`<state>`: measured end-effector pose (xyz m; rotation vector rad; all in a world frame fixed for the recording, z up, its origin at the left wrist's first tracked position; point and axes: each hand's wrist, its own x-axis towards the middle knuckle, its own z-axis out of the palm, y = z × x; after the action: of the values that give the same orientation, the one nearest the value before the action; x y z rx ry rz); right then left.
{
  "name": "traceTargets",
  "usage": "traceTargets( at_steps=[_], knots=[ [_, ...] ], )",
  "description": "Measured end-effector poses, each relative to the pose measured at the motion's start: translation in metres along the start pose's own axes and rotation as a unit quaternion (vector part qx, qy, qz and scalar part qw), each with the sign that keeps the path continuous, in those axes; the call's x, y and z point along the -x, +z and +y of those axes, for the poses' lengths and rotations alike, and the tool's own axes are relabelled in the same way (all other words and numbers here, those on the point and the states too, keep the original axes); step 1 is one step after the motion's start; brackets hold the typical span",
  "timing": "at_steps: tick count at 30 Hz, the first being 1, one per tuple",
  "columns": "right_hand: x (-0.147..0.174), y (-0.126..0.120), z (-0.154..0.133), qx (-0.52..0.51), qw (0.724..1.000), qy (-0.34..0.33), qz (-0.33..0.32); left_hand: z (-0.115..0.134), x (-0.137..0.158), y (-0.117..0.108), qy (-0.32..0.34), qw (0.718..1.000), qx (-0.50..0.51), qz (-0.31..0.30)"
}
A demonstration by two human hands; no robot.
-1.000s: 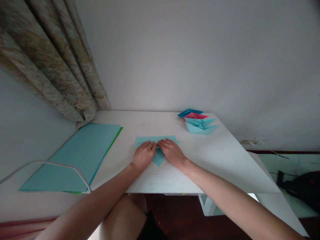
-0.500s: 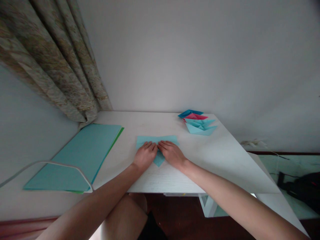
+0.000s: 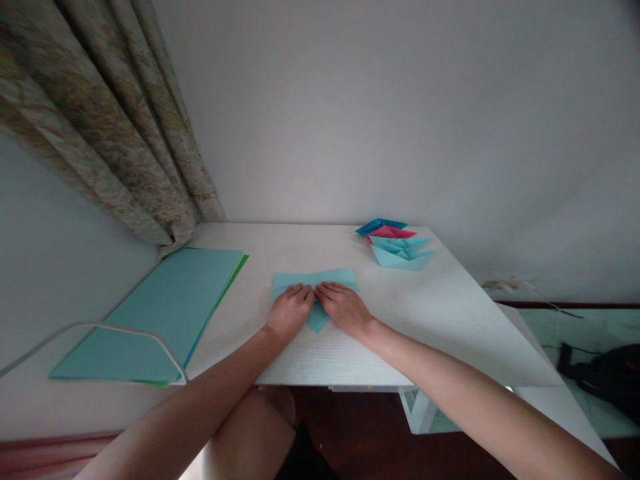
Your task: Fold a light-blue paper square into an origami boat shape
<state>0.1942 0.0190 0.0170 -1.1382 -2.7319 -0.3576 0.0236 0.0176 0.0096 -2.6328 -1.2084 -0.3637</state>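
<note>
A light blue sheet of paper (image 3: 317, 324), folded to a point towards me, lies on the white table. Its wide top band spreads out beyond my fingers. My left hand (image 3: 291, 310) presses on the left half, its fingers curled together near the middle crease. Opposite it, my right hand (image 3: 345, 308) holds down the right half in the same way, fingertips almost meeting the left ones. Both thumbs are hidden, and the hands cover much of the paper's centre.
Several folded paper boats stand at the back right: a blue one (image 3: 381, 226), a pink one (image 3: 391, 233) and light blue ones (image 3: 401, 258). A stack of coloured paper (image 3: 150, 320) lies at left, a white curved bar (image 3: 120, 328) crossing before it. Curtain (image 3: 115, 120) hangs back left.
Both hands stay in nearly the same place on the folded paper. The paper's upper right edge is raised very slightly.
</note>
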Motion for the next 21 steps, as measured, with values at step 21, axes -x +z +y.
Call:
traceTargets(
  at_steps=[21],
  knots=[
    [0.0003,-0.0031,-0.0081,-0.004,0.999,0.012,-0.035,0.0015,0.0045,0.0091,0.023,0.998,-0.037,0.042]
  ],
)
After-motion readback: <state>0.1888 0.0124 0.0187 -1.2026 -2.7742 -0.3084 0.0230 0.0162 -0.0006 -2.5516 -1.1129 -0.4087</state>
